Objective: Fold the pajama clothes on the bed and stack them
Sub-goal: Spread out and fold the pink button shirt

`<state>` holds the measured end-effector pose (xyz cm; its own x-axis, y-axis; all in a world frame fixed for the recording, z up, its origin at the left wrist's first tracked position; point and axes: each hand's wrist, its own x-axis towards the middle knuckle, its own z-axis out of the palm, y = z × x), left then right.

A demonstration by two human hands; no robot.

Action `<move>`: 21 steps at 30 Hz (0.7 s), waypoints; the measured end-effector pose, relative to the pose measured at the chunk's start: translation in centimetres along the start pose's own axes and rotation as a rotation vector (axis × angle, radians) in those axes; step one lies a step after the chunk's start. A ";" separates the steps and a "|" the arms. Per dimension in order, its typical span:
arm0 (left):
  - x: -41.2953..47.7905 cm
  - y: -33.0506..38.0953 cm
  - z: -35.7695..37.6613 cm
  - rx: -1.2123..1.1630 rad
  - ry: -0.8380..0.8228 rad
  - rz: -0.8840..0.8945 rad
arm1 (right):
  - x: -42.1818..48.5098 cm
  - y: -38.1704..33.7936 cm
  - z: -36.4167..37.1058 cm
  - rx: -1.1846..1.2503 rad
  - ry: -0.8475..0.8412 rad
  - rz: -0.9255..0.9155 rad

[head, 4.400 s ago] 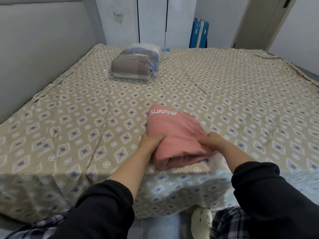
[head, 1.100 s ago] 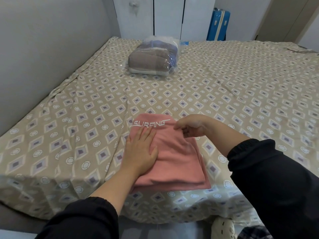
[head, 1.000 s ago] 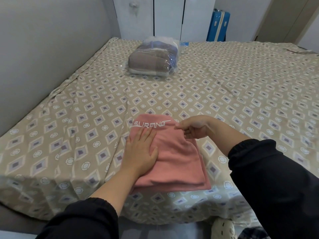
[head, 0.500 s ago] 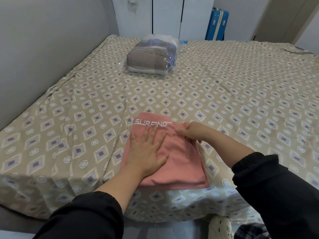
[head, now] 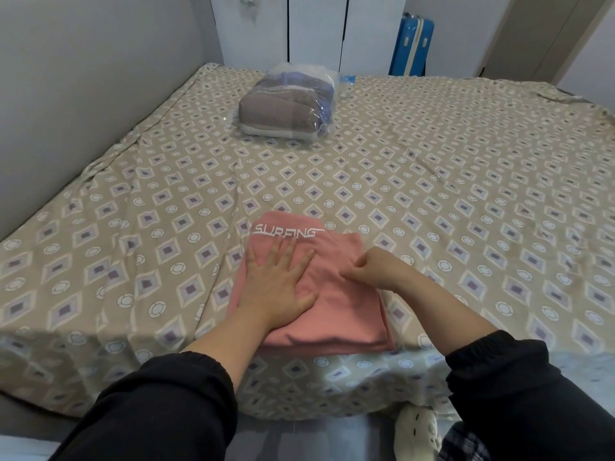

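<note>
Your left grip is released: palm flat, fingers straight and spread, pressing on the left half of the folded pink pajama piece. Your right grip is clenched on the same piece, with curled fingers and thumb pinching the top fabric near its right edge. Black sleeves cover both forearms up to the wrists.

The pink piece lies flat on the bed, close to the near edge. White SURFING lettering sits at its far end, and stacked layers show at the near right corner. The bed sheet is beige with a diamond print.

A plastic-wrapped bundle of grey and blue fabric sits on the bed's far side, well apart from the pink piece. A grey headboard runs along the left. Past the bed are white cabinet doors and an upright blue suitcase. A white slipper is on the floor at bottom right.
</note>
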<state>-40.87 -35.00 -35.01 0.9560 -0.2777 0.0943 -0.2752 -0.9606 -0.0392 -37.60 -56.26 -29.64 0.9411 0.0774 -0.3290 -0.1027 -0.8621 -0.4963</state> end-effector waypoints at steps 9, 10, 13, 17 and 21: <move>0.0 -0.1 -0.2 0.008 -0.021 0.017 | -2.4 2.1 1.7 0.077 0.276 0.083; 0.0 -0.1 -0.2 0.007 -0.017 0.013 | -3.1 2.5 1.8 0.099 0.305 0.114; 0.0 0.1 -0.2 0.009 -0.007 0.003 | -5.4 3.4 3.0 -0.063 0.266 0.185; 0.0 0.2 -0.2 0.014 -0.005 -0.004 | -7.4 3.0 6.1 -0.273 0.369 0.039; -0.1 0.0 -0.3 -0.011 0.011 -0.007 | -7.7 4.6 6.1 -0.225 0.580 0.035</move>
<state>-40.99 -35.00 -34.68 0.9567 -0.2713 0.1056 -0.2699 -0.9625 -0.0275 -47.29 -57.78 -34.29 0.9667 -0.1830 0.1790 -0.1258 -0.9485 -0.2906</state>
